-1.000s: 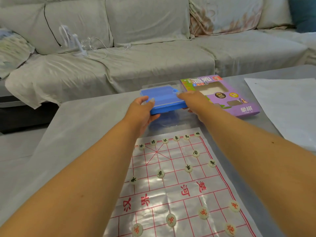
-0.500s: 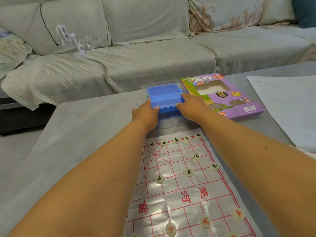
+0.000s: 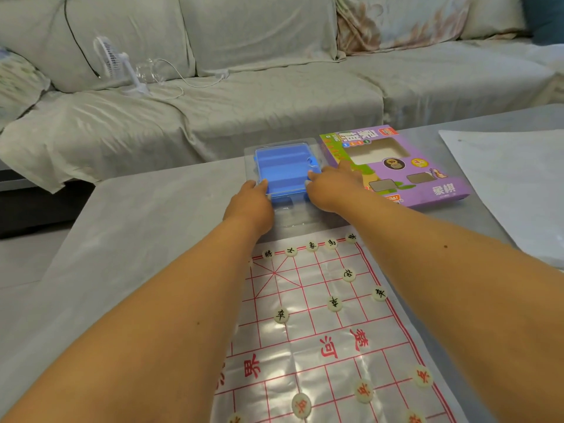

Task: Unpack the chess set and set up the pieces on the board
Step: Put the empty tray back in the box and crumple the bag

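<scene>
So both hands are on the blue case [image 3: 282,169] at the far end of the table [image 3: 137,239], sitting in a clear tray [image 3: 300,213] right beside the purple box [image 3: 427,178]. Left hand [image 3: 248,206] grips its near-left corner, right hand [image 3: 328,187] pinches the right edge. Looks like the tidy-up step to me, since the pieces [image 3: 334,303] are already out on the board [image 3: 305,346], black far, red near. Next move probably calls for letting go cleanly without bumping the back row just beside the tray.
</scene>
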`<state>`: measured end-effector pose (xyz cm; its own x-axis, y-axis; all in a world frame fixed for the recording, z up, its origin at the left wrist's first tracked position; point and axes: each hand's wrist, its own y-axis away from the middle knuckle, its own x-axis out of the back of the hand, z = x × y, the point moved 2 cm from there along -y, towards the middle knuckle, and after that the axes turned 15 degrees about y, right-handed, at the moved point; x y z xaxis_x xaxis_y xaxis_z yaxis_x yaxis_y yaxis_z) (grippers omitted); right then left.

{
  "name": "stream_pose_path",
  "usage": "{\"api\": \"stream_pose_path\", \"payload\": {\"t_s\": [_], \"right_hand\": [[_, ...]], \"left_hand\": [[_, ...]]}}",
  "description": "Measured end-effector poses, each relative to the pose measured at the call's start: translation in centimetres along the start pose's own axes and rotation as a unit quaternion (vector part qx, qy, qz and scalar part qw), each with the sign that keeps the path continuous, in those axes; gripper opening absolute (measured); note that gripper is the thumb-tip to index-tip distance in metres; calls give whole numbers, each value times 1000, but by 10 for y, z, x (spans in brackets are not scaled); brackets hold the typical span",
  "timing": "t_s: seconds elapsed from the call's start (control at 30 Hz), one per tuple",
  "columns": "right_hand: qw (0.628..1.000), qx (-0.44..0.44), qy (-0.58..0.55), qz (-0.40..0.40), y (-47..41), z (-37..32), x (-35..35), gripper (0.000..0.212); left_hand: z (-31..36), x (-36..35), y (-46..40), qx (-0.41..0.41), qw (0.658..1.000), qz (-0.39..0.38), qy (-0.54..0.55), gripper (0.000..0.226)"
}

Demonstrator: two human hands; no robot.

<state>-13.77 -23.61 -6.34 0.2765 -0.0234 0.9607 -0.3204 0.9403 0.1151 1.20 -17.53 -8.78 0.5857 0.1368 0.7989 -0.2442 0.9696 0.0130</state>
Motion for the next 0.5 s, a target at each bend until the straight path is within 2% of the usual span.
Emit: {"api": "stream_pose_path", "payload": {"t_s": [0.07, 0.2, 0.3, 0.4, 0.43, 0.5], "right_hand": [[1000, 21, -10, -10, 1, -4, 0, 46], [986, 67, -150, 14, 10, 1, 11, 42], [950, 17, -304, 68, 22, 32, 26, 32], [885, -54, -457, 67, 48, 79, 31, 19], [882, -64, -464, 49, 56, 93, 30, 18], [907, -76, -413, -2, 70, 116, 24, 17]], "left_hand": [[-5, 7, 5, 2, 1000, 6, 3, 38], [-11, 20, 17, -13, 999, 13, 32, 41], [-22, 23, 20, -32, 994, 23, 105, 47], [-25, 24, 26, -54, 994, 90, 41, 44], [-20, 25, 31, -57, 990, 127, 24, 42], [0, 23, 43, -73, 982, 173, 35, 35]]}}
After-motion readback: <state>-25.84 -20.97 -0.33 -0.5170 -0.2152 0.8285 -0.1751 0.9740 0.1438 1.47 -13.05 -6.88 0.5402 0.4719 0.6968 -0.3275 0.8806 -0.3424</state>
